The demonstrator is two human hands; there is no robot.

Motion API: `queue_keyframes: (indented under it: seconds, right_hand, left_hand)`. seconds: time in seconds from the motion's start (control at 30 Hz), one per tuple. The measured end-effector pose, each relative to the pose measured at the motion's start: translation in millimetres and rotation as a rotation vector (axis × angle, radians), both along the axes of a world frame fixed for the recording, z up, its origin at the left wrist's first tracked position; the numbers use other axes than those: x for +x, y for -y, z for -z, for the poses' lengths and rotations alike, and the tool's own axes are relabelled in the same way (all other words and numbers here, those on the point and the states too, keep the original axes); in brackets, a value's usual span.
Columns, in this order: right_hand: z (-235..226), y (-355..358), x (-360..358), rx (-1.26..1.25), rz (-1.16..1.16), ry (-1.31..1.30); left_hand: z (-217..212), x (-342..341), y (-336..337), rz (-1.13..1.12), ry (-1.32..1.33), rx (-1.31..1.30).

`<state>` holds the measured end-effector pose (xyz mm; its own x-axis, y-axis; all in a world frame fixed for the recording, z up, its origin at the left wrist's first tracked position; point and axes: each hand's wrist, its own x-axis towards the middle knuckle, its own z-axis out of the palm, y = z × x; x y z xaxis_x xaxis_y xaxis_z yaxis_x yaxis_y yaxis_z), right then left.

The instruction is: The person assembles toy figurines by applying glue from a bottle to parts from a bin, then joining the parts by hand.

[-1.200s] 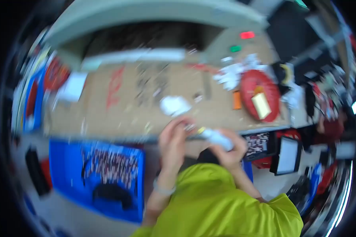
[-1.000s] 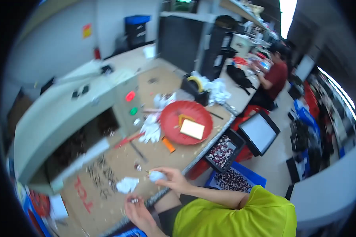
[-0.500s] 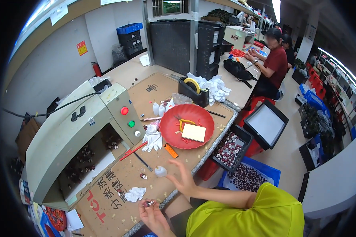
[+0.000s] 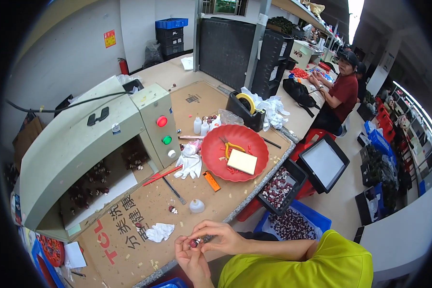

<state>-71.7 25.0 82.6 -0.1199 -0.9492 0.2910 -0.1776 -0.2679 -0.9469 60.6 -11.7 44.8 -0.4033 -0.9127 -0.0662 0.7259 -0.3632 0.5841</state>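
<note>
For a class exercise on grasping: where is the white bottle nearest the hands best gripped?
The white bottle is probably best gripped around its wide body, from the right: it stands upright, narrow tip on top, and a dark-red piece lies left.

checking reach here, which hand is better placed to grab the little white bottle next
The right hand, probably: it lies nearer the bottle. Both hands' fingers are at a small dark red piece, but the left hand sits farther off.

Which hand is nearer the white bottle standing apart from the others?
Right. The right hand is just below the lone white bottle in the picture, not touching it; the left hand is lower and farther away.
</note>
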Motion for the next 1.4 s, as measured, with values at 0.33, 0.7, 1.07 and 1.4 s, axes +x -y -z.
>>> queue_keyframes:
  seconds: [0.33, 0.7, 1.07, 1.4]
  right_hand:
    - [10.8, 8.9, -0.5, 0.094, -0.037, 0.075]
    - [5.0, 6.2, 6.3, 0.093, -0.015, 0.149]
    - [6.5, 4.4, 17.0, 0.051, -0.018, 0.107]
    - [2.4, 2.4, 18.7, 0.0, 0.015, 0.082]
  left_hand:
    - [9.4, 2.4, 6.4, 0.049, 0.018, -0.007]
    - [-7.8, -5.6, -4.2, -0.18, 0.426, -0.364]
    - [-0.8, -0.3, -9.4, -0.223, 0.559, -0.436]
    - [-3.3, -1.4, -11.7, -0.288, 0.579, -0.461]
